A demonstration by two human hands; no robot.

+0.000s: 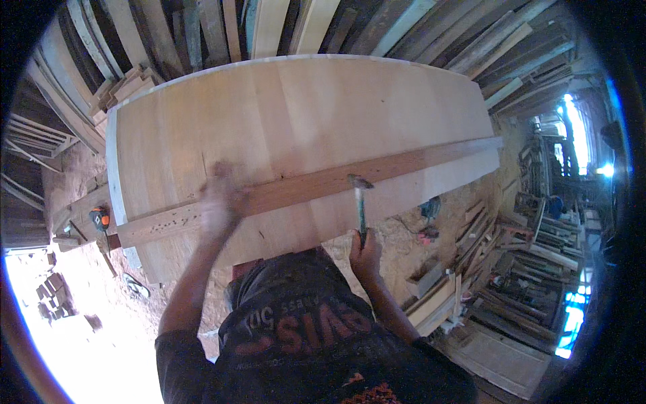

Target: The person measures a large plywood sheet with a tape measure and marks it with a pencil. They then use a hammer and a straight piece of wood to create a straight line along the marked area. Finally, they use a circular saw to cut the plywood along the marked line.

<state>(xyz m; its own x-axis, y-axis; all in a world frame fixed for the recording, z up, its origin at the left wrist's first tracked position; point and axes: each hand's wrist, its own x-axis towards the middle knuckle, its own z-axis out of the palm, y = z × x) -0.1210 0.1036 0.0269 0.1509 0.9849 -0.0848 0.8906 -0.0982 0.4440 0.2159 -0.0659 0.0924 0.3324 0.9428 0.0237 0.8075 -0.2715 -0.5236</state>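
My right hand [365, 254] grips the lower end of a hammer [361, 210], whose metal head stands over the near edge of a long brown wooden strip [309, 187]. The strip runs across a large pale wooden panel [323, 108], from its near left up to its right end. On the left, my left hand [225, 202] is over the strip, smeared by motion, so its fingers cannot be made out. Close to that hand, several small dark specks, too small to name, are scattered on the strip.
Boards lean in a row behind the panel. At its left end is an orange and black tape measure [99, 217], with a sandal [136, 286] on the ground below. A greenish tool [429, 207] lies on the floor at right, near timber offcuts [474, 225] and stacked wood.
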